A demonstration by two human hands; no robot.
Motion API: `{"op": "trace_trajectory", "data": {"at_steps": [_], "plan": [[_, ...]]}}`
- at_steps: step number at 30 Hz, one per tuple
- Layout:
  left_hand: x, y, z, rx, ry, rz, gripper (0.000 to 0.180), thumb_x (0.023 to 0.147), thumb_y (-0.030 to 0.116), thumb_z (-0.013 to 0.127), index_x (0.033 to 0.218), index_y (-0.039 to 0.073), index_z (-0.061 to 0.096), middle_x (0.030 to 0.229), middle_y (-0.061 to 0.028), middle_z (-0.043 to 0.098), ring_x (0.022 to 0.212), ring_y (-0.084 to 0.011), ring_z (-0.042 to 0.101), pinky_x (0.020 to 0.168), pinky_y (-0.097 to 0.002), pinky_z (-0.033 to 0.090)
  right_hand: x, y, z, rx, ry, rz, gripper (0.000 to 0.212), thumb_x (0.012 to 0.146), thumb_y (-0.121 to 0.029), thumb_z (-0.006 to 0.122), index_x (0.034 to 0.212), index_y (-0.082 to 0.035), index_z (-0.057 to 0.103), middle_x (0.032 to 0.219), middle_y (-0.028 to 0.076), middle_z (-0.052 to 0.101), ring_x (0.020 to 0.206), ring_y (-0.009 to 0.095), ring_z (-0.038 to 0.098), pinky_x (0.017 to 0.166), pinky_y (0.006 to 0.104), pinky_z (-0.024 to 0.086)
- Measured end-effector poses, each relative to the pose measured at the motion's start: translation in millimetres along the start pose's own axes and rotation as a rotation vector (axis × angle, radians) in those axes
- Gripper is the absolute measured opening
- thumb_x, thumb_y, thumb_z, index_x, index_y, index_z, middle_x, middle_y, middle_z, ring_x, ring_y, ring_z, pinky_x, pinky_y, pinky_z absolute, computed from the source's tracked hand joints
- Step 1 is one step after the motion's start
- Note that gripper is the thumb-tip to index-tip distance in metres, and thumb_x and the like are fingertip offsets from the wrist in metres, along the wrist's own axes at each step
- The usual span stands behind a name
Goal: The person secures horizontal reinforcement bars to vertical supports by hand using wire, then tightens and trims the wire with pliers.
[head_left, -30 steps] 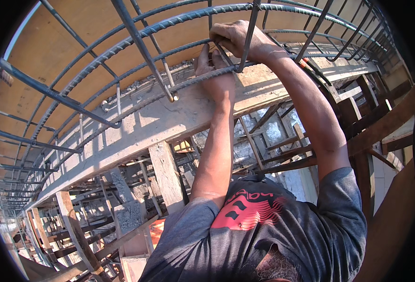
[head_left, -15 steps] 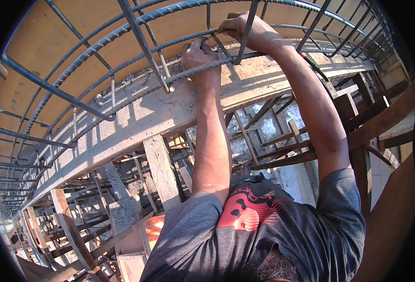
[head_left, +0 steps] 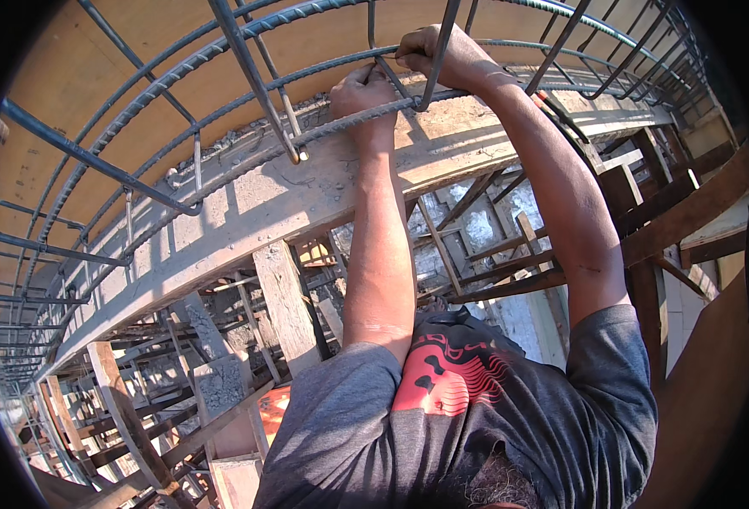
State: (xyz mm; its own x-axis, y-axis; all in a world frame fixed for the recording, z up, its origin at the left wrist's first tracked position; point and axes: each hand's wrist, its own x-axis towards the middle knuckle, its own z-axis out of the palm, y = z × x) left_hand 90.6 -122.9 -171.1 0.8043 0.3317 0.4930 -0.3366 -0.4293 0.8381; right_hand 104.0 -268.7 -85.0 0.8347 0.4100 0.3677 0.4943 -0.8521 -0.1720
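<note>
My left hand (head_left: 363, 95) is closed with its fingers curled, reaching up behind the lower ribbed rebar (head_left: 340, 127) toward the bar above. Beside it, to the right and slightly higher, my right hand (head_left: 444, 58) pinches its thumb and fingers at the middle rebar (head_left: 324, 69), close to where a thinner stirrup (head_left: 371, 25) crosses it. Whatever lies between the fingertips of either hand is too small or hidden to name. A slanting stirrup leg (head_left: 439, 55) passes in front of my right hand.
Tan formwork panel (head_left: 78, 81) stands behind the curved rebar cage. Below runs a dusty wooden board (head_left: 290, 199) with debris on it. A dark, slim thing with a reddish end (head_left: 561, 116) lies by my right forearm. Wooden props (head_left: 290, 305) and beams (head_left: 688, 208) crowd the drop beneath.
Both hands stay at the same bar crossing. My left hand's fingers have shifted slightly, and my right hand keeps its pinch. The view has moved a little.
</note>
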Motion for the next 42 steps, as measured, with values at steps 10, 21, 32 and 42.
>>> {"op": "trace_trajectory", "data": {"at_steps": [10, 21, 32, 42], "plan": [[3.8, 10.7, 14.9, -1.327, -0.257, -0.784, 0.017, 0.1, 0.008, 0.054, 0.106, -0.004, 0.065, 0.091, -0.0119, 0.069, 0.079, -0.0209, 0.07, 0.07, -0.0311, 0.059, -0.7, -1.4, 0.4, 0.023, 0.05, -0.038, 0.02, 0.09, -0.019, 0.072, 0.098, -0.001, 0.073, 0.083, 0.015, 0.073, 0.077, 0.027, 0.073, 0.072, 0.0376, 0.057], [0.3, 11.1, -3.2, -1.718, -0.331, -0.683, 0.02, 0.1, 0.014, 0.056, 0.107, -0.004, 0.062, 0.094, -0.0141, 0.07, 0.087, -0.0269, 0.07, 0.084, -0.0379, 0.058, -6.6, -3.6, -1.5, -0.118, 0.226, -0.197, 0.016, 0.086, -0.025, 0.075, 0.097, -0.012, 0.076, 0.084, 0.013, 0.074, 0.079, 0.031, 0.072, 0.075, 0.042, 0.058], [3.5, -14.5, 20.5, -1.585, -0.285, -0.644, 0.025, 0.103, 0.013, 0.051, 0.117, -0.007, 0.057, 0.105, -0.019, 0.068, 0.089, -0.0272, 0.07, 0.079, -0.0344, 0.061, -22.3, -37.0, -8.5, 0.049, 0.054, 0.098, 0.02, 0.09, -0.022, 0.069, 0.099, -0.006, 0.076, 0.088, 0.014, 0.074, 0.079, 0.03, 0.072, 0.073, 0.0419, 0.058], [-0.5, -1.1, 18.3, -1.767, -0.289, -0.715, 0.027, 0.101, 0.01, 0.048, 0.122, -0.006, 0.055, 0.107, -0.0196, 0.068, 0.096, -0.0284, 0.068, 0.088, -0.0391, 0.057, -23.9, -30.5, -12.0, 0.154, 0.075, 0.293, 0.025, 0.089, -0.026, 0.071, 0.094, -0.002, 0.074, 0.078, 0.017, 0.072, 0.074, 0.03, 0.072, 0.069, 0.0398, 0.055]]}}
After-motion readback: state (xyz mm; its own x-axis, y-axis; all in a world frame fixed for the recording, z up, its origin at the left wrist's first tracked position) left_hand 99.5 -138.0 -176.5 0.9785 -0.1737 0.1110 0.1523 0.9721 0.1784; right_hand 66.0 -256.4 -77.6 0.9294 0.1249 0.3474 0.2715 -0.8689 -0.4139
